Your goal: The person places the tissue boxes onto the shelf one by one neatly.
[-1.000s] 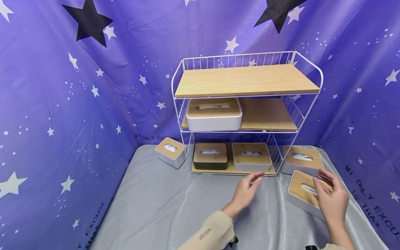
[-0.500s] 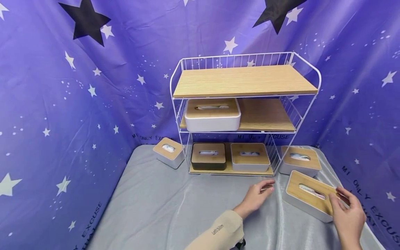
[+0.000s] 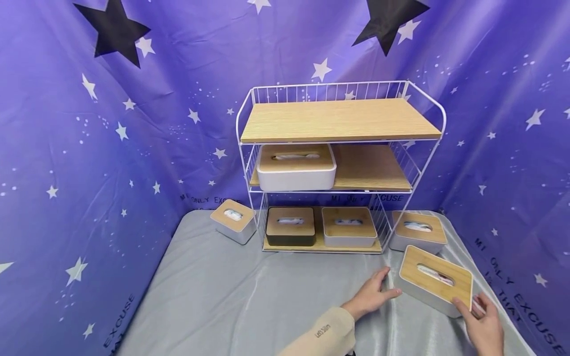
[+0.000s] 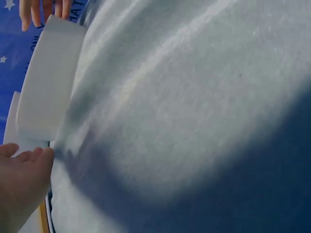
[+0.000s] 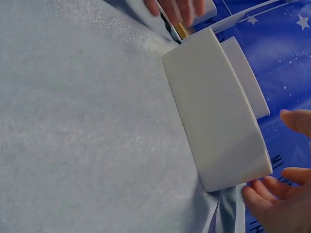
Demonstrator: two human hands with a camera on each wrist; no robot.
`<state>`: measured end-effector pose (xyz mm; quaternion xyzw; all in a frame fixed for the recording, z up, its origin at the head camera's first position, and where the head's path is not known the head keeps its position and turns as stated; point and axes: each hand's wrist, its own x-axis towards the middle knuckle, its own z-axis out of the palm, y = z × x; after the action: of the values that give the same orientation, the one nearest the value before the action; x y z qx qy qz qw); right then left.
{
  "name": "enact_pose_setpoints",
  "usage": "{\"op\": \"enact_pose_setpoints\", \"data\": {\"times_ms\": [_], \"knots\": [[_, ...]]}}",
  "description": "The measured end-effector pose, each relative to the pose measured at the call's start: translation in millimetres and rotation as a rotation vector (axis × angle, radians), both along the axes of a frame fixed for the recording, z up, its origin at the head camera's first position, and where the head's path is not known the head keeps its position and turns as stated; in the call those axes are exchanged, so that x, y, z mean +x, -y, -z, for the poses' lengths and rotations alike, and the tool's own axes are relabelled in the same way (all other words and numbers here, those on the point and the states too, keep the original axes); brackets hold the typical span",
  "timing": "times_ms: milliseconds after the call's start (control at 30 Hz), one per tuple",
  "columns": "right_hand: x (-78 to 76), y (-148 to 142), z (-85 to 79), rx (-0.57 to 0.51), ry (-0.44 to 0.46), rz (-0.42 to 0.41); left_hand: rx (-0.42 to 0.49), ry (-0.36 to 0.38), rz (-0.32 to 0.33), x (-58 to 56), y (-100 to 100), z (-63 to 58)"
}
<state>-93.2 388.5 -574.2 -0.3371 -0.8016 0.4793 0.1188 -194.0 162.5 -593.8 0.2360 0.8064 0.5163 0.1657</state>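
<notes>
A tissue box point(image 3: 434, 282) with a wooden lid and pale body sits at an angle on the grey cloth, right of the rack; tissue shows in its slot. My right hand point(image 3: 483, 321) is at its near right corner, thumb and fingers spread around that end. In the right wrist view, the fingertips point(image 5: 257, 191) lie by the lower corner of the box's pale side point(image 5: 218, 116); whether they touch cannot be told. My left hand point(image 3: 373, 295) reaches toward the box's left end, thumb and fingers apart, holding nothing.
A white wire rack point(image 3: 340, 118) with wooden shelves stands at the back. A white tissue box point(image 3: 296, 173) is on its middle shelf; a black one point(image 3: 291, 226) and a pale one point(image 3: 349, 227) are below. Others flank the rack, left point(image 3: 233, 221) and right point(image 3: 418, 231).
My right hand has moved from above the lid to the box's near right corner. My left hand has shifted right and nearer the box's left end. The camera view has shifted slightly.
</notes>
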Motion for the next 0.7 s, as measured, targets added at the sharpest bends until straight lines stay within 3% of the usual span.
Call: {"op": "enact_pose_setpoints", "data": {"times_ms": [100,300,500,700], "knots": [[-2.5,-3,3.5,-0.003,0.082,-0.117,-0.020,0.086,-0.004,3.2,-4,4.2],[-4.6,-5,3.4,-0.036,0.161,-0.159,-0.037,0.160,0.024,8.4,-8,4.8],[-1.5,-8,7.0,0.000,0.166,-0.202,-0.051,0.132,0.002,11.4,-8,1.5],[7.7,-5,10.1,0.025,0.072,-0.166,0.019,0.119,0.022,9.9,-8,3.5]]}}
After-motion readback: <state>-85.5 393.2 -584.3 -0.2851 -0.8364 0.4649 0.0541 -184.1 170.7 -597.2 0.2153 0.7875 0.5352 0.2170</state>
